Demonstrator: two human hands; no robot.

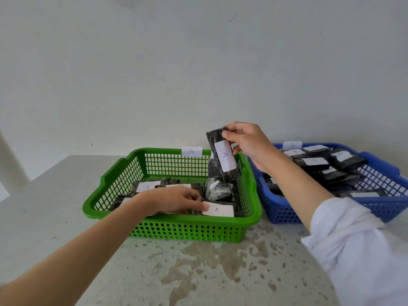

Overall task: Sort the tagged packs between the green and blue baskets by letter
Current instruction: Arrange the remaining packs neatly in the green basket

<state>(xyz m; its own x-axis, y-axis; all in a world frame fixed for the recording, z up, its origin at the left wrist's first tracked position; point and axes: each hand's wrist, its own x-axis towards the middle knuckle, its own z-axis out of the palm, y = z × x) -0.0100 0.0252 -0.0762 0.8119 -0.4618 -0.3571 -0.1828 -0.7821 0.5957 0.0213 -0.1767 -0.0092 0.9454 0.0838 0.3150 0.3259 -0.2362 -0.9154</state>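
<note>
The right grip [247,142] is clamped on a dark pack [224,156], thumb and fingertips pinching its top end. The pack hangs almost upright, a little tilted, above the far right corner of the green basket [220,220]. Its white tag faces the camera and reads A. Its lower end is level with the basket's right rim; whether it touches the packs standing below it cannot be told.

The left grip [174,199] reaches over the front rim of the green basket and is closed on a front pack [217,209] lying flat near the front right corner. The fingers curl over the pack and the thumb lies on the left edge of its tag, which also reads A. More tagged packs [145,186] lie flat behind that grip, and a few stand on end against the right wall. A paper label [191,151] marked A hangs on the far rim.

The blue basket [284,208] sits just beside the green one, to its right, on the same counter [198,272]. It carries a label [292,145] marked B on its far rim and holds a pile of dark packs [314,162] with white tags; their letters are too small to read. The right forearm crosses over this basket, with a white sleeve [353,239] pushed up past the wrist. The counter is pale and blotched with darker stains near the front, and a plain wall [198,62] rises behind both baskets
</note>
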